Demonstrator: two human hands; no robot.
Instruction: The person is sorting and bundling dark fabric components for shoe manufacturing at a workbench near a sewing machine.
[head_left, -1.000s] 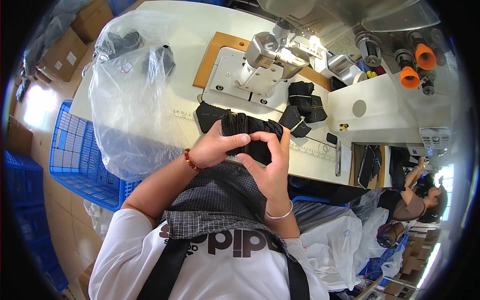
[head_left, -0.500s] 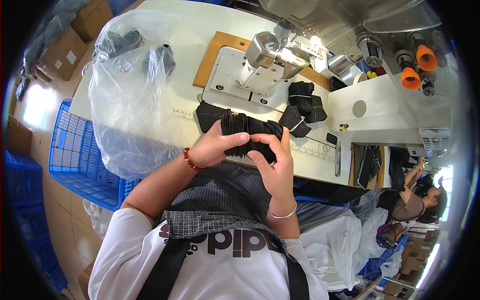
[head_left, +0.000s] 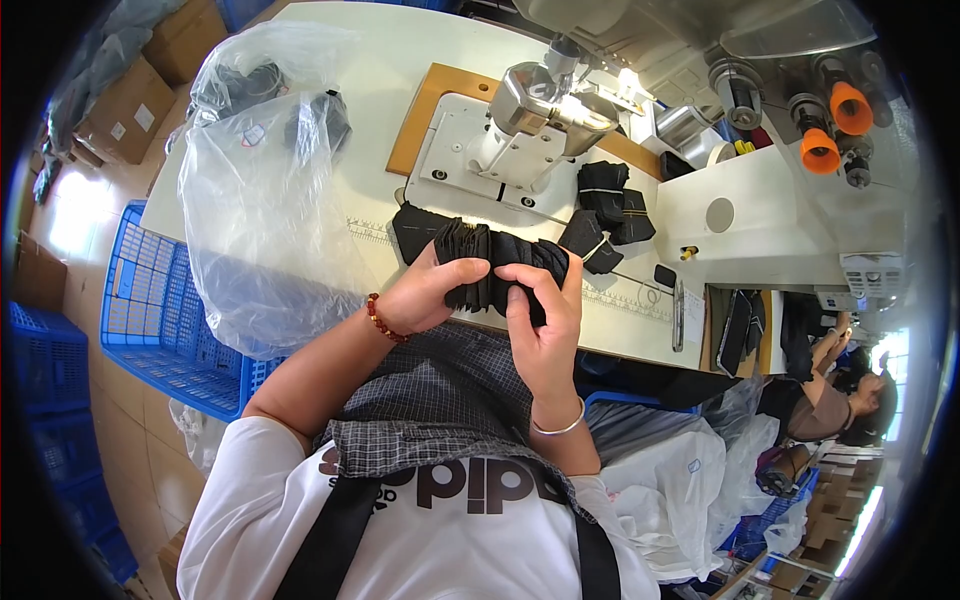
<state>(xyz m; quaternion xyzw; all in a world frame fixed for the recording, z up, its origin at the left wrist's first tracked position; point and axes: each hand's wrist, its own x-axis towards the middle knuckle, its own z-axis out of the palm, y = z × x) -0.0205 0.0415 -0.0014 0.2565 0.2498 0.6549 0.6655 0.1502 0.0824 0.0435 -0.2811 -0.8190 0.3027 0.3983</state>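
Observation:
A thick stack of black fabric pieces [head_left: 467, 250] is held up between my two hands above the table's front edge. My left hand [head_left: 425, 290] is closed round its left end, thumb pressed across the layered edges. My right hand [head_left: 545, 315] grips the right part, its thumb and index finger bent against the layers near the middle. A gap shows between the left and right parts of the stack. Just behind lies another black fabric piece [head_left: 415, 228]. Bundles of black pieces tied with bands [head_left: 603, 195] rest to the right, beside the sewing machine [head_left: 520, 130].
A clear plastic bag [head_left: 270, 220] with dark contents covers the table's left side. A blue crate [head_left: 165, 330] stands at lower left. Orange-tipped thread holders [head_left: 820, 150] sit at upper right. Plastic-covered material [head_left: 665, 480] lies by my right side. Another person [head_left: 830, 400] works at far right.
My right thumb has moved up along the stack, and my right hand has shifted slightly left. The layers have parted wider in the middle. My left hand has barely moved.

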